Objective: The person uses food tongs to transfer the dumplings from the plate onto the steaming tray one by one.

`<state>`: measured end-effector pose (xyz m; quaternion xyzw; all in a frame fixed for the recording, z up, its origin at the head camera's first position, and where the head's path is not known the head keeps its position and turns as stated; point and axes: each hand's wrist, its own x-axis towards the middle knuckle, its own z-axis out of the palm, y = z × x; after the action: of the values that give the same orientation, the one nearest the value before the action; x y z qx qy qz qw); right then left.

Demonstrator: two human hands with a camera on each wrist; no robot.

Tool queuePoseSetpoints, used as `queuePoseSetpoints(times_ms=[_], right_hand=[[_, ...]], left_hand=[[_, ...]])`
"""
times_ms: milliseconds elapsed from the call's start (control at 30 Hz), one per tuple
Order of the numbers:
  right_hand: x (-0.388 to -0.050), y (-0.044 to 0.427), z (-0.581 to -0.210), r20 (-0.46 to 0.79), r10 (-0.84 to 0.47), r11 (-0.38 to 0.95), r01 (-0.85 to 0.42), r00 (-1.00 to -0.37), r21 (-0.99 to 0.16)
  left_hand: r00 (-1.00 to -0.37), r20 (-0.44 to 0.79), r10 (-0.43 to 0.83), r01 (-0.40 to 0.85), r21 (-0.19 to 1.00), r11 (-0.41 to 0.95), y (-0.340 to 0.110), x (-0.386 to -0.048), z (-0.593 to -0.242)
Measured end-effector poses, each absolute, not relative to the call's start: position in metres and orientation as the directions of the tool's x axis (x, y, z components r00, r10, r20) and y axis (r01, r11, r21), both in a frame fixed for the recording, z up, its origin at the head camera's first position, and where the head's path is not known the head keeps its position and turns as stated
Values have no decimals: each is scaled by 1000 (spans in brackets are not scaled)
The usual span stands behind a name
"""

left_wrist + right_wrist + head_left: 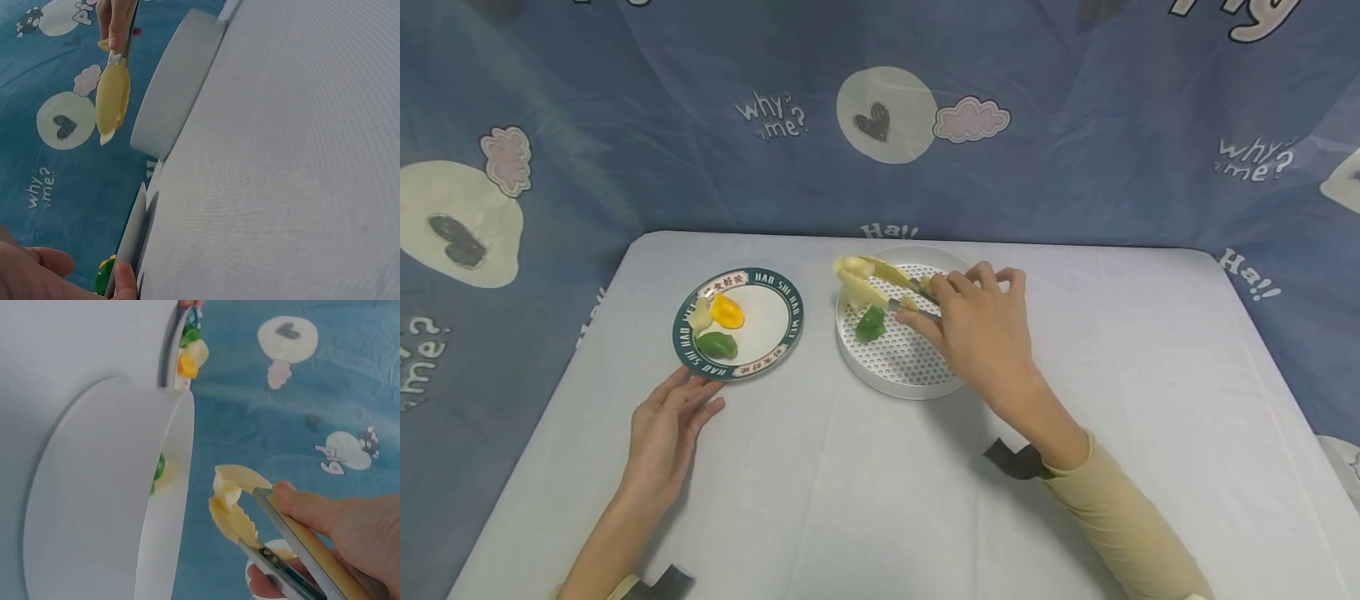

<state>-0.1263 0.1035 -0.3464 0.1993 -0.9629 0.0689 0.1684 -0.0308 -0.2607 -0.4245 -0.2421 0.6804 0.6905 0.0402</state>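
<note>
In the head view, my right hand (988,333) grips yellow-tipped tongs (880,279) above a round white perforated tray (902,379). A pale piece (226,489) is held between the tong tips, clear of the tray in the right wrist view. A green piece (870,325) lies in the tray, with a pale yellowish item partly hidden beside it. My left hand (662,433) touches the near rim of a green-edged plate (775,321), fingers extended. On that plate lie a yellow piece (727,311), a green piece (717,345) and a pale piece (701,317).
A white cloth (880,492) covers the table. Behind its far edge hangs a blue printed curtain (700,183). The plate stands left of the tray, with a strip of cloth between them.
</note>
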Motion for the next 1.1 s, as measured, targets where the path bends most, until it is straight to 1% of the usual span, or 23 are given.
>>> queuePoseSetpoints(times_ms=[167, 700, 833, 1000, 1100], right_hand=[[-126, 106, -347, 376, -351, 912, -403, -858, -68], [-127, 109, -348, 381, -303, 925, -365, -874, -101], [-126, 106, -349, 375, -319, 923, -375, -870, -84], [-124, 95, -352, 383, -370, 909, -416, -846, -41], [-122, 84, -354, 360, -401, 899, -437, -842, -19]], left_hand=[[-883, -385, -269, -382, 922, -68, -262, -31, -425], [-885, -382, -266, -379, 923, -66, -261, -30, -425], [-883, -384, -269, -380, 922, -68, -261, -30, -425], [-882, -387, -268, -382, 921, -73, -261, -30, -425], [-879, -393, -269, -386, 919, -79, -261, -31, -425]])
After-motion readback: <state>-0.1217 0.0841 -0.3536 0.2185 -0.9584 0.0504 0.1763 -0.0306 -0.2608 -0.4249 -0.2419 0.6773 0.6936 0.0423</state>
